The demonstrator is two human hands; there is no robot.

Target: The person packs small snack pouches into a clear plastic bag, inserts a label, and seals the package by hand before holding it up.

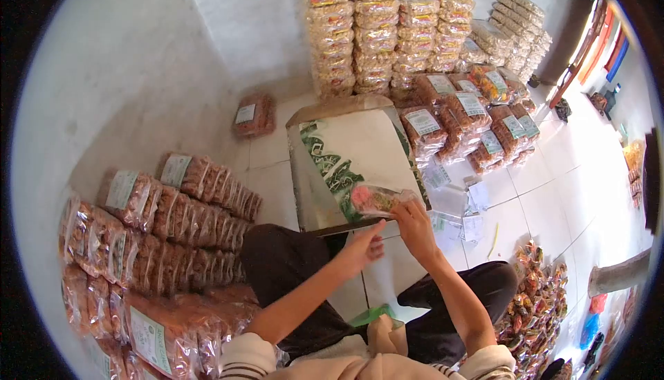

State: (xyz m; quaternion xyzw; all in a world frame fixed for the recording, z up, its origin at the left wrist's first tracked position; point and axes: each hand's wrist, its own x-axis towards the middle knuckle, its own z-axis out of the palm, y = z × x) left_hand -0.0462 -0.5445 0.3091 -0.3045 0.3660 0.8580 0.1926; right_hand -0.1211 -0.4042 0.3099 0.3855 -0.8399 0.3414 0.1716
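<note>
On a low table [373, 138] with a white and green patterned top lies a small clear plastic packet [380, 199]. It has a round pink patch at its left end and greenish-brown contents I cannot make out. My right hand [413, 226] grips the packet's right end near the table's front edge. Just left of it, my left hand [361, 247] is held in front of the same edge, thumb stretched out and fingers loosely bent, with nothing in it.
Labelled packs of brown food [187, 207] are piled at my left. Tall stacks of pale packs [373, 34] stand against the wall, and more labelled packs [470, 110] lie right of the table. Loose paper labels [474, 228] and a heap of small packets [532, 297] lie on the floor at right.
</note>
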